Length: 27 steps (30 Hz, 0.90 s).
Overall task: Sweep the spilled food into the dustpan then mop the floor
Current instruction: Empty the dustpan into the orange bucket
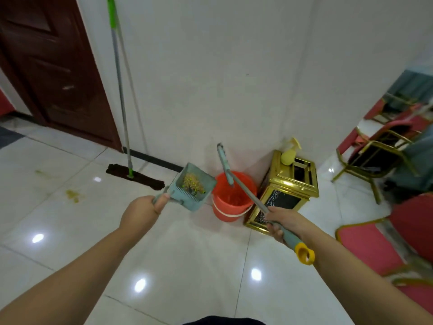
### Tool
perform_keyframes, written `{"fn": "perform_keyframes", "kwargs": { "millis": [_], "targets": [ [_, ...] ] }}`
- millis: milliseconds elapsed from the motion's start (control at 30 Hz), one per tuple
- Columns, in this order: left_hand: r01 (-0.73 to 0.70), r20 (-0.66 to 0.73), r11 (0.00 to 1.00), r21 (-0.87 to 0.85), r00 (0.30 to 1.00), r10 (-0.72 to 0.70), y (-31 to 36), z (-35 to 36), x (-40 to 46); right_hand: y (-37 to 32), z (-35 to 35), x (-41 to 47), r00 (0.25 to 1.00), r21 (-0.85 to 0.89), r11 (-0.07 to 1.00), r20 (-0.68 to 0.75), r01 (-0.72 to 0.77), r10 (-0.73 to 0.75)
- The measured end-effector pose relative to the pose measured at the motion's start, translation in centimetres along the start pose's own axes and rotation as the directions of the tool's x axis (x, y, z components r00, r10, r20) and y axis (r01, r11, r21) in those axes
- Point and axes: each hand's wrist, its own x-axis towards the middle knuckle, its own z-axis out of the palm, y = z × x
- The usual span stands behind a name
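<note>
My left hand grips the handle of a teal dustpan, held up beside the rim of an orange bucket. A heap of yellowish food lies inside the pan. My right hand holds the grey and teal handle of a broom, whose narrow head points up over the bucket. A yellow loop ends the handle near my wrist. A flat mop with a green-topped pole leans against the wall at left. Yellow-green stains mark the floor tiles at left.
A gold-framed bin with a yellow spray bottle on top stands in the wall corner right of the bucket. Red chairs with gold legs crowd the right side. A dark wooden door is at far left.
</note>
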Motion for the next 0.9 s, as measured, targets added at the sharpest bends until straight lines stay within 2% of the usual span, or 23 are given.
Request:
{"fn": "perform_keyframes", "kwargs": {
  "millis": [167, 267, 400, 500, 700, 900],
  "targets": [
    [-0.168, 0.060, 0.956, 0.241, 0.986, 0.158, 5.5, 2.9, 1.3, -1.4, -4.7, -0.1, 0.998, -0.008, 0.999, -0.055, 0.036, -0.036],
    [-0.250, 0.142, 0.879, 0.406, 0.968, 0.209, 8.4, 4.7, 2.1, -1.8, -7.3, 0.2, 0.998, 0.008, 0.999, -0.052, 0.035, -0.034],
    [-0.353, 0.284, 0.764, 0.540, 0.931, 0.229, 11.7, 7.1, 2.6, -1.9, -10.0, 1.0, 0.999, 0.011, 1.000, -0.047, 0.020, -0.020],
    [-0.436, 0.382, 0.679, 0.591, 0.892, 0.241, 13.8, 8.8, 2.6, -1.8, -11.7, 1.5, 0.999, 0.030, 0.999, -0.045, 0.012, -0.011],
    [-0.531, 0.482, 0.564, 0.633, 0.840, 0.250, 16.7, 10.8, 3.2, -1.4, -14.1, 2.2, 0.999, 0.063, 0.997, -0.022, -0.032, 0.033],
    [-0.683, 0.602, 0.353, 0.639, 0.730, 0.323, 18.8, 13.4, 3.4, -1.6, -14.9, 2.6, 0.998, 0.081, 0.995, -0.035, -0.052, 0.055]
  ]
}}
